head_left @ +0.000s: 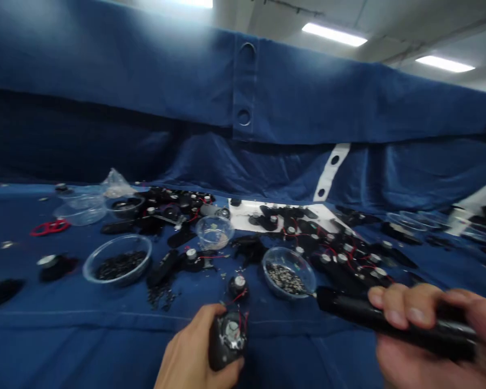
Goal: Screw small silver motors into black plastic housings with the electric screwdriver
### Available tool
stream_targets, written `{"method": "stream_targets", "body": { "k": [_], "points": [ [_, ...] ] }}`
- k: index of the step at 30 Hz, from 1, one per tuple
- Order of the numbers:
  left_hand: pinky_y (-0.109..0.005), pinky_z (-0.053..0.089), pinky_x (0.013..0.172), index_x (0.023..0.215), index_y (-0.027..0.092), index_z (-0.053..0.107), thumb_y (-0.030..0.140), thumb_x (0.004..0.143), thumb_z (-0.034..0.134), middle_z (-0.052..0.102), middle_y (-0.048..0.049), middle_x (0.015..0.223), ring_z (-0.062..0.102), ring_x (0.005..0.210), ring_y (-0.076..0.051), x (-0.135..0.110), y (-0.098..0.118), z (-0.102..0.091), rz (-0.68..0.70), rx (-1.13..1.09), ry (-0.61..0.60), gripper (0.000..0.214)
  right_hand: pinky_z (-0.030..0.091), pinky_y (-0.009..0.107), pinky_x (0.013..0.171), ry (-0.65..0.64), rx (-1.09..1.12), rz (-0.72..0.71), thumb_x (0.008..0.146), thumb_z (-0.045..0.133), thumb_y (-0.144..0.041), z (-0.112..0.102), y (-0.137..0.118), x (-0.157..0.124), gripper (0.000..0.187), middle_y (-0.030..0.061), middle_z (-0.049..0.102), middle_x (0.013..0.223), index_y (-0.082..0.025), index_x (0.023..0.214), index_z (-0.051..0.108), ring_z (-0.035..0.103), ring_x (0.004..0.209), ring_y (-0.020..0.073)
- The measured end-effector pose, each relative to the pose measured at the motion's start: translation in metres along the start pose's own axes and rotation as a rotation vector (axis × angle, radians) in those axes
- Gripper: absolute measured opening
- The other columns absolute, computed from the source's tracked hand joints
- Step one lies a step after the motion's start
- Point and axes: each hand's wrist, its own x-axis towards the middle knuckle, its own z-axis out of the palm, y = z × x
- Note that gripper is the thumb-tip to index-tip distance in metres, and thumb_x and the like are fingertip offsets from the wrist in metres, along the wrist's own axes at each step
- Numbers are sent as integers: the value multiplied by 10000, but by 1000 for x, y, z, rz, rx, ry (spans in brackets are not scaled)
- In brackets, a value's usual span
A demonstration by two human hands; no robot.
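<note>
Left hand (192,351) closed around a black speaker housing (217,348), light and stiff-looking, best held by its rim; right hand (425,324) wrapped around an electric screwdriver (348,309).

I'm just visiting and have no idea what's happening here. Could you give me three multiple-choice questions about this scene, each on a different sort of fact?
1. Where is the clear bowl of small silver pieces?
A) Just past the tip of the black electric screwdriver
B) Beside the red piece at the far left
C) On the white board

2. What colour are the wires on the black part with a silver centre in the left hand?
A) Yellow
B) Green
C) Red

3. Where is the screwdriver?
A) Lying on the blue cloth
B) Gripped in the right hand
C) Standing in a bowl

Answers:
1. A, its thin metal tip ends at the bowl's rim.
2. C, red wires show at the part's edge.
3. B, fingers wrap its body.
</note>
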Motion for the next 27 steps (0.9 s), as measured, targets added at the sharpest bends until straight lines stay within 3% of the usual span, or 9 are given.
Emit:
{"method": "stream_targets", "body": {
  "k": [6, 9, 11, 13, 15, 18, 21, 24, 27],
  "points": [
    [-577, 526, 976, 1367, 249, 476, 370, 827, 705, 672, -141, 1363, 663, 1206, -375, -10, -58, -39, -155, 162, 186, 599, 495, 283, 571, -92, 189, 343, 739, 760, -351, 90, 63, -25, 298, -64, 483, 517, -208, 701, 501, 470, 482, 106],
    [-581, 507, 1025, 1441, 186, 461, 401, 774, 794, 635, -176, 1409, 584, 1299, -399, -2, -63, -53, -103, 220, 180, 776, 484, 277, 549, -129, 213, 402, 718, 811, -351, 119, 91, -27, 325, -78, 489, 498, -206, 746, 521, 471, 459, 103],
    [-558, 512, 1024, 1439, 171, 488, 419, 806, 784, 639, -162, 1388, 572, 1293, -380, 12, -54, -63, -17, 243, 221, 741, 478, 271, 534, -145, 222, 434, 715, 824, -352, 130, 101, -29, 333, -77, 497, 495, -198, 749, 531, 474, 455, 102],
    [-514, 502, 1040, 1406, 192, 543, 428, 933, 650, 645, -133, 1366, 582, 1267, -326, 34, -39, -71, 131, 248, 244, 540, 475, 267, 521, -156, 228, 452, 717, 824, -349, 137, 107, -31, 332, -76, 498, 494, -194, 739, 531, 468, 449, 98],
    [-476, 494, 1040, 1325, 241, 632, 370, 995, 563, 697, -92, 1282, 623, 1208, -285, 63, -25, -76, 284, 252, 145, 362, 475, 265, 513, -162, 227, 453, 728, 815, -351, 141, 109, -32, 330, -78, 493, 493, -195, 726, 523, 461, 442, 93],
    [-407, 557, 908, 1041, 229, 752, 296, 972, 614, 771, -44, 996, 714, 975, -230, 111, -15, -72, 350, 242, 9, 168, 479, 267, 511, -159, 205, 404, 741, 806, -345, 144, 110, -28, 309, -80, 499, 490, -199, 746, 533, 468, 439, 98],
    [-445, 574, 883, 978, 157, 727, 307, 956, 653, 760, -48, 974, 719, 923, -215, 149, -18, -62, 361, 237, -73, 168, 480, 272, 522, -141, 180, 280, 751, 800, -306, 142, 105, -23, 270, -81, 521, 491, -210, 779, 549, 488, 444, 109],
    [-452, 544, 976, 1111, 190, 720, 259, 846, 788, 754, -63, 1155, 694, 1084, -245, 153, -22, -61, 371, 216, -92, 283, 479, 283, 540, -171, 158, 173, 766, 785, -260, 135, 93, -24, 214, -72, 534, 499, -211, 776, 577, 502, 453, 117],
    [-374, 455, 1098, 1327, 290, 632, 243, 884, 742, 690, -29, 1357, 595, 1278, -226, 111, -28, -71, 324, 169, 34, 459, 480, 298, 544, -267, 135, 196, 778, 777, -243, 128, 81, -35, 176, -50, 543, 518, -196, 773, 608, 516, 461, 125]
  ]
}}
